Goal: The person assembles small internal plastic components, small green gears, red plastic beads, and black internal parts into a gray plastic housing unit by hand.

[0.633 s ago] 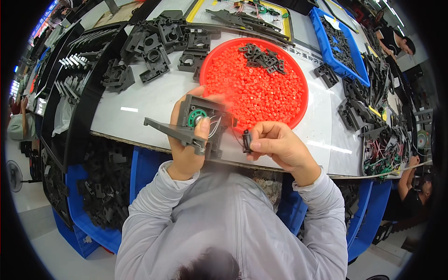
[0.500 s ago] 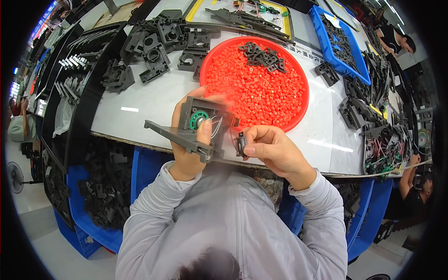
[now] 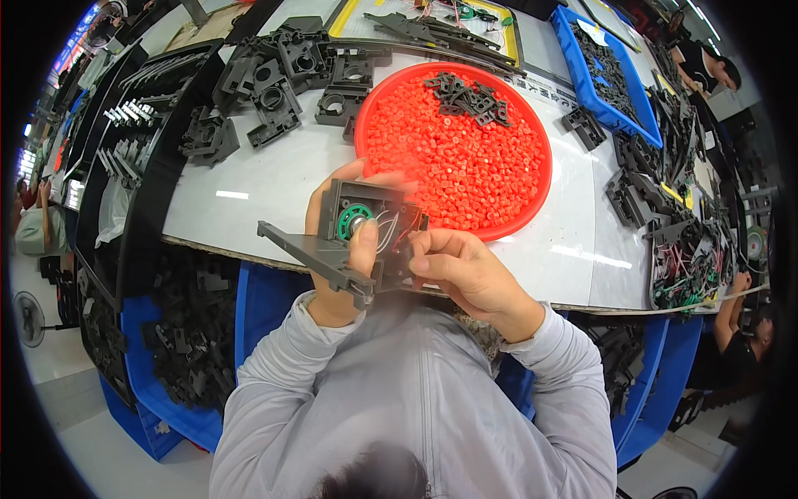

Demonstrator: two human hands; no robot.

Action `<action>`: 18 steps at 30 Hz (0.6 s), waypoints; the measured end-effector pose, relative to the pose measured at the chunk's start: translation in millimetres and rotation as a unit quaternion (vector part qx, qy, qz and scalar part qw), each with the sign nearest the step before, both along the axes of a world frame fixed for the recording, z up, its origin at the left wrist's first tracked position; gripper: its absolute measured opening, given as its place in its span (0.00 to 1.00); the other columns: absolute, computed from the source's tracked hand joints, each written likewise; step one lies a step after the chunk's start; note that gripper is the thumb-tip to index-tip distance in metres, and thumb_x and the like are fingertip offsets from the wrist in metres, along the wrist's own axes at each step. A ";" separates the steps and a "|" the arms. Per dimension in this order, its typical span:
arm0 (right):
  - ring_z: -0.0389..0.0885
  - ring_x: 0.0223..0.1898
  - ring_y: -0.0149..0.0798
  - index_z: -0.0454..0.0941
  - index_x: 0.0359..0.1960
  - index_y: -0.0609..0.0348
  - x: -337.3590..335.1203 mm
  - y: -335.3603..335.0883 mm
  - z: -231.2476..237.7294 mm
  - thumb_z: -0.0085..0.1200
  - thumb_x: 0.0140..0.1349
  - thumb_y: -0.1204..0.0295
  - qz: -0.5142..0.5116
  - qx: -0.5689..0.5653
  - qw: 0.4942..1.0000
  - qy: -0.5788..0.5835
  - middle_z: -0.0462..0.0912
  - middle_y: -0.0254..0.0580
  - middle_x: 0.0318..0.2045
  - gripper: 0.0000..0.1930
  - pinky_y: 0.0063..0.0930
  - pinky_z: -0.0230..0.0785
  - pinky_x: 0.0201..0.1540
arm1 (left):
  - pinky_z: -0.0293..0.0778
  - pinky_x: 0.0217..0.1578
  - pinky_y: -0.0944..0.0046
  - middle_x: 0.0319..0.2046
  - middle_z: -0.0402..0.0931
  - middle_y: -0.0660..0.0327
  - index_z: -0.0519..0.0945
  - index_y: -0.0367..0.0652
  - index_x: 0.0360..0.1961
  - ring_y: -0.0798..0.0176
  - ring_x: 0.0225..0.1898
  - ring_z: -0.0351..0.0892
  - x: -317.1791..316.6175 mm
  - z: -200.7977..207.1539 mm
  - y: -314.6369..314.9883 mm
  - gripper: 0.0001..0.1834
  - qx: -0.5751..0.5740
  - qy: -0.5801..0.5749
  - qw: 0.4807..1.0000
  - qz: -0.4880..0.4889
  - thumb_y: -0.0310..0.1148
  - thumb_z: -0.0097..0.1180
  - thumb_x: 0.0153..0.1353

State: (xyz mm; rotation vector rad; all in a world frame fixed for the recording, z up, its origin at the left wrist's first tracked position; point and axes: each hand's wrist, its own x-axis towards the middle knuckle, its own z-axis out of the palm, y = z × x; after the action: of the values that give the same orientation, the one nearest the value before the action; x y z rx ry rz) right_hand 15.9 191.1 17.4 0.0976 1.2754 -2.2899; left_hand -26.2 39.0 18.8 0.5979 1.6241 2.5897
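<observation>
My left hand (image 3: 330, 287) grips a dark grey plastic housing (image 3: 332, 264) from its left side, fingers behind and thumb on its inner face. Inside the housing sits a green ring-shaped part (image 3: 356, 218) with a metal centre, and thin white wires (image 3: 389, 229) loop beside it. A long grey arm of the housing sticks out to the left. My right hand (image 3: 470, 270) is closed in a pinch at the housing's right edge; the small black plastic part in its fingers is mostly hidden there.
Behind my hands is a red tub (image 3: 544, 179) of small red caps, with black brackets (image 3: 470, 98) on top. Grey housings (image 3: 276, 104) lie at the back left. A blue crate (image 3: 652, 125) stands at the back right, near loose wired parts (image 3: 686, 266). Blue bins (image 3: 241, 320) sit below the table edge.
My right hand has moved left, bringing the small black part from beside the housing to its right edge. The housing in my left hand has shifted only slightly.
</observation>
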 end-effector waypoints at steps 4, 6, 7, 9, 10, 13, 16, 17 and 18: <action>0.70 0.32 0.23 0.72 0.29 0.57 1.3 -3.6 3.0 0.54 0.56 0.70 -0.027 0.010 0.999 -0.025 0.73 0.27 0.28 0.06 0.18 0.63 0.39 | 0.70 0.50 0.55 0.48 0.69 0.44 0.56 0.34 0.57 0.52 0.48 0.73 1.0 -2.8 1.4 0.24 0.003 0.005 1.000 -0.004 0.29 0.43 0.60; 0.68 0.32 0.22 0.72 0.27 0.56 2.8 -6.9 1.3 0.55 0.56 0.67 -0.036 0.012 0.999 -0.033 0.71 0.26 0.27 0.08 0.16 0.62 0.38 | 0.71 0.49 0.56 0.47 0.70 0.44 0.57 0.33 0.56 0.53 0.47 0.74 1.9 -4.9 2.0 0.23 -0.031 0.023 0.999 0.021 0.27 0.43 0.60; 0.68 0.32 0.22 0.72 0.28 0.56 3.6 -8.4 -2.3 0.55 0.56 0.67 -0.042 0.006 0.999 -0.016 0.71 0.26 0.27 0.08 0.16 0.62 0.38 | 0.71 0.49 0.56 0.47 0.70 0.44 0.57 0.33 0.56 0.53 0.47 0.74 2.7 -5.6 3.0 0.23 -0.032 0.023 0.999 0.020 0.27 0.43 0.60; 0.68 0.32 0.22 0.72 0.28 0.56 5.5 -9.3 -7.8 0.55 0.57 0.67 -0.049 -0.001 0.999 0.000 0.71 0.27 0.27 0.08 0.16 0.62 0.38 | 0.71 0.49 0.56 0.46 0.71 0.45 0.58 0.32 0.55 0.54 0.46 0.74 4.6 -6.5 6.7 0.21 -0.014 0.005 0.999 0.042 0.25 0.42 0.60; 0.69 0.32 0.22 0.71 0.29 0.57 6.5 -9.2 -10.3 0.55 0.57 0.68 -0.054 0.002 0.998 0.012 0.71 0.27 0.28 0.08 0.17 0.63 0.38 | 0.71 0.49 0.56 0.46 0.71 0.45 0.58 0.32 0.55 0.54 0.46 0.74 5.3 -6.9 7.5 0.21 -0.015 0.004 0.999 0.041 0.25 0.42 0.60; 0.70 0.34 0.23 0.70 0.33 0.58 8.0 -10.2 -9.7 0.55 0.58 0.70 -0.059 -0.006 0.998 0.025 0.71 0.29 0.30 0.08 0.19 0.64 0.41 | 0.71 0.49 0.57 0.45 0.71 0.45 0.58 0.32 0.55 0.54 0.45 0.75 7.0 -8.2 8.1 0.21 -0.036 0.020 0.997 0.064 0.25 0.42 0.60; 0.71 0.37 0.24 0.67 0.40 0.60 8.0 -14.9 -3.8 0.55 0.58 0.72 -0.080 -0.028 0.996 0.031 0.71 0.32 0.34 0.12 0.21 0.65 0.44 | 0.71 0.49 0.57 0.45 0.71 0.45 0.58 0.32 0.54 0.54 0.45 0.75 7.7 -7.1 6.9 0.21 -0.018 -0.019 0.998 0.055 0.27 0.42 0.61; 0.71 0.39 0.25 0.65 0.44 0.60 7.6 -16.2 -3.0 0.54 0.58 0.72 -0.099 -0.039 0.994 0.036 0.71 0.33 0.37 0.15 0.22 0.65 0.46 | 0.72 0.48 0.57 0.45 0.71 0.45 0.58 0.33 0.54 0.54 0.45 0.75 7.7 -2.5 5.8 0.20 -0.011 -0.018 0.999 0.049 0.28 0.41 0.61; 0.71 0.39 0.25 0.65 0.44 0.60 7.2 -15.2 -3.9 0.54 0.58 0.72 -0.100 -0.039 0.994 0.036 0.71 0.33 0.37 0.15 0.22 0.65 0.46 | 0.72 0.48 0.57 0.45 0.71 0.44 0.58 0.33 0.53 0.53 0.45 0.76 7.8 0.5 5.1 0.20 -0.004 -0.017 0.999 0.044 0.29 0.41 0.62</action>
State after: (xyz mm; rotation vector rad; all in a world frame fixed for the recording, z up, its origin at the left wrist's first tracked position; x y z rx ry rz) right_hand 23.1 175.8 13.5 0.1198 1.2589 -2.5322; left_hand -18.4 44.0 19.4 0.4904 1.6877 2.6362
